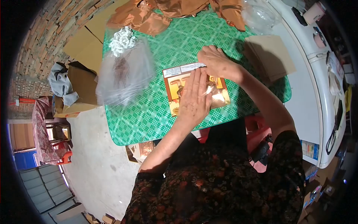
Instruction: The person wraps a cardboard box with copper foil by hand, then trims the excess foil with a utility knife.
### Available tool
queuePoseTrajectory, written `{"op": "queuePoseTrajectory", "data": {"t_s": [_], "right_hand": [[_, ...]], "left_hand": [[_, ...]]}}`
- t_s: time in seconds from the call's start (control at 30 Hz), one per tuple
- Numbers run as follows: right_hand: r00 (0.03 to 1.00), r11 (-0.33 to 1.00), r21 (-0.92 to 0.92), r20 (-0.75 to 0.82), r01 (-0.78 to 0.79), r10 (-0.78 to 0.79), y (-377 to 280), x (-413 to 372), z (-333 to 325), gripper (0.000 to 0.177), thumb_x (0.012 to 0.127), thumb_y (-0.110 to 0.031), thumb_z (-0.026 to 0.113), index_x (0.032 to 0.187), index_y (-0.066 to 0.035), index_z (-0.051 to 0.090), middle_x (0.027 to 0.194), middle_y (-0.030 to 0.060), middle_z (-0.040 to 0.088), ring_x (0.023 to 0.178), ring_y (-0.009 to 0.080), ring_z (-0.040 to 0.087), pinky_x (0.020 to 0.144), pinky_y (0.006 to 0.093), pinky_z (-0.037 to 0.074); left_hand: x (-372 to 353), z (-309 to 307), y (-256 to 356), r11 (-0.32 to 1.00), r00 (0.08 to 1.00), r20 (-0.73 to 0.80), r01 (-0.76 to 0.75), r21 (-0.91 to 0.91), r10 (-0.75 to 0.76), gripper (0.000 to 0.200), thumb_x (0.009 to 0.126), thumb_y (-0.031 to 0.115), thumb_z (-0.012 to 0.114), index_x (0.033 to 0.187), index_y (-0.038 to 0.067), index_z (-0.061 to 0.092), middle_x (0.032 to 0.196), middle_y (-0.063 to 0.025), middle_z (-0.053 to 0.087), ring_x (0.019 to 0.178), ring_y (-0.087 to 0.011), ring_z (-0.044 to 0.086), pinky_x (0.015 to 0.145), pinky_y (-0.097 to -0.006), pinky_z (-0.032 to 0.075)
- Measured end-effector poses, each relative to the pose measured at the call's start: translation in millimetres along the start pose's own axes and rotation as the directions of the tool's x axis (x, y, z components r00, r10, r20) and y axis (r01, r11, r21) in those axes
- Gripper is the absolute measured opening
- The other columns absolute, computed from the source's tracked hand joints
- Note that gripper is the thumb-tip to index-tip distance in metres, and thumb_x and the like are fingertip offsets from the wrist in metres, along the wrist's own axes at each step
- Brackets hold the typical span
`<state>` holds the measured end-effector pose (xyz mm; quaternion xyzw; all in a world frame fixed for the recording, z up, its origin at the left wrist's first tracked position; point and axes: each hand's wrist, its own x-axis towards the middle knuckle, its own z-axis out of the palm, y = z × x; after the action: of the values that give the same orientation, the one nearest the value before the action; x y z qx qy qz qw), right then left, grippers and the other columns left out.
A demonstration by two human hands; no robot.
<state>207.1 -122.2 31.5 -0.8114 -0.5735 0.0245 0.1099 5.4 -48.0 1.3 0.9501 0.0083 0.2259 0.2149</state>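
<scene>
A flat printed packet (175, 106) in brown and yellow, with a white label strip along its far edge, lies on the table under a shiny clear film. My left hand (194, 95) rests flat across its middle, fingers stretched out toward the label. At the packet's far right corner is my right hand (218, 64), its fingers curled downward and closed; whatever lies under them is hidden. To the left sits a stack of clear plastic bags (130, 74), with a bunch of white curly cord (122, 40) at its far end.
A green checked cloth covers the table (138, 127). Copper-coloured foil pieces (143, 18) lie along the far side, near a clear plastic bag (261, 16). Brown card sheets (270, 56) are stacked at right, beside a white appliance (298, 82). An open cardboard box (80, 86) stands left.
</scene>
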Motion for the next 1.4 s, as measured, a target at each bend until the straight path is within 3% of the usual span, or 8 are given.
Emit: {"op": "queuePoseTrajectory", "data": {"t_s": [0.27, 0.37, 0.67, 0.77, 0.87, 1.17, 1.27, 1.4], "right_hand": [[0.999, 0.999, -0.044, -0.047, -0.019, 0.017, -4, -12, -4, 0.033, 0.088, -0.018, 0.075, 0.111, -0.002, 0.058, 0.114, 0.0145, 0.057, 0.116, 0.0375, 0.055, 0.1, 0.0484, 0.047], [0.995, 0.988, 0.141, 0.087, -0.057, 0.046, 8, -11, -11, 0.032, 0.088, -0.017, 0.074, 0.111, -0.002, 0.059, 0.118, 0.015, 0.058, 0.119, 0.0377, 0.055, 0.1, 0.0451, 0.047], [0.975, 0.87, 0.492, -0.181, -0.025, 0.13, 30, -42, 0, 0.021, 0.093, -0.009, 0.073, 0.107, 0.001, 0.061, 0.105, 0.0189, 0.065, 0.099, 0.0379, 0.067, 0.087, 0.0476, 0.054], [0.98, 0.813, 0.57, -0.063, -0.121, 0.19, 32, -47, 1, 0.02, 0.092, -0.005, 0.073, 0.108, 0.0, 0.064, 0.104, 0.0173, 0.065, 0.099, 0.0382, 0.067, 0.085, 0.0458, 0.055], [0.924, 0.976, 0.197, -0.381, 0.09, -0.008, 35, -46, 5, 0.021, 0.09, -0.005, 0.073, 0.109, -0.002, 0.065, 0.102, 0.0159, 0.064, 0.099, 0.0375, 0.065, 0.087, 0.0453, 0.054], [0.943, 0.97, 0.147, -0.301, 0.195, -0.144, 41, -36, 1, 0.019, 0.091, -0.007, 0.071, 0.108, -0.004, 0.062, 0.098, 0.0146, 0.062, 0.097, 0.0335, 0.063, 0.089, 0.0418, 0.052], [0.99, 0.834, 0.534, 0.062, -0.138, 0.124, 36, -26, -13, 0.017, 0.096, -0.011, 0.071, 0.109, -0.003, 0.062, 0.098, 0.0126, 0.066, 0.094, 0.0247, 0.066, 0.084, 0.0368, 0.054], [0.991, 0.76, 0.636, 0.08, -0.134, 0.108, 42, -21, -8, 0.019, 0.098, -0.014, 0.073, 0.109, -0.002, 0.063, 0.097, 0.0084, 0.07, 0.091, 0.0137, 0.065, 0.08, 0.0322, 0.054]], "left_hand": [[-2, -1, 0, 1.0, 1.0, 0.026, 0.003, -0.018, -0.002, 0.08, 0.095, 0.014, 0.069, 0.163, -0.006, 0.032, 0.165, -0.0307, 0.036, 0.157, -0.0445, 0.033, 0.129, -0.0534, 0.029], [-3, 2, -2, 1.0, 1.0, 0.004, -0.018, -0.003, 0.018, 0.08, 0.096, 0.015, 0.069, 0.163, -0.006, 0.031, 0.165, -0.0306, 0.036, 0.157, -0.0446, 0.032, 0.129, -0.0531, 0.029], [-2, 0, 1, 1.0, 1.0, 0.024, 0.009, 0.016, -0.01, 0.075, 0.098, 0.016, 0.067, 0.162, -0.005, 0.034, 0.166, -0.0298, 0.036, 0.157, -0.0445, 0.032, 0.129, -0.0531, 0.028], [-3, -1, 2, 0.999, 0.999, 0.037, 0.003, 0.037, -0.004, 0.074, 0.098, 0.017, 0.066, 0.162, -0.005, 0.034, 0.165, -0.0295, 0.038, 0.157, -0.0443, 0.033, 0.129, -0.0533, 0.028], [-3, 1, 0, 1.0, 1.0, 0.028, 0.005, 0.028, -0.006, 0.072, 0.099, 0.017, 0.066, 0.16, -0.005, 0.037, 0.164, -0.0291, 0.039, 0.157, -0.044, 0.034, 0.129, -0.0537, 0.029], [-5, 4, -3, 0.999, 0.999, 0.022, -0.032, 0.016, 0.032, 0.065, 0.099, 0.018, 0.065, 0.156, -0.005, 0.044, 0.165, -0.0276, 0.039, 0.156, -0.0441, 0.035, 0.127, -0.0546, 0.031], [-6, 2, -1, 1.0, 1.0, 0.007, -0.024, 0.0, 0.024, 0.066, 0.099, 0.018, 0.065, 0.156, -0.005, 0.044, 0.166, -0.0274, 0.039, 0.156, -0.0439, 0.035, 0.127, -0.0548, 0.031], [-5, 4, -2, 1.0, 1.0, 0.004, -0.025, 0.004, 0.025, 0.066, 0.099, 0.018, 0.065, 0.157, -0.005, 0.043, 0.166, -0.0269, 0.038, 0.156, -0.0437, 0.035, 0.127, -0.0549, 0.031]]}}
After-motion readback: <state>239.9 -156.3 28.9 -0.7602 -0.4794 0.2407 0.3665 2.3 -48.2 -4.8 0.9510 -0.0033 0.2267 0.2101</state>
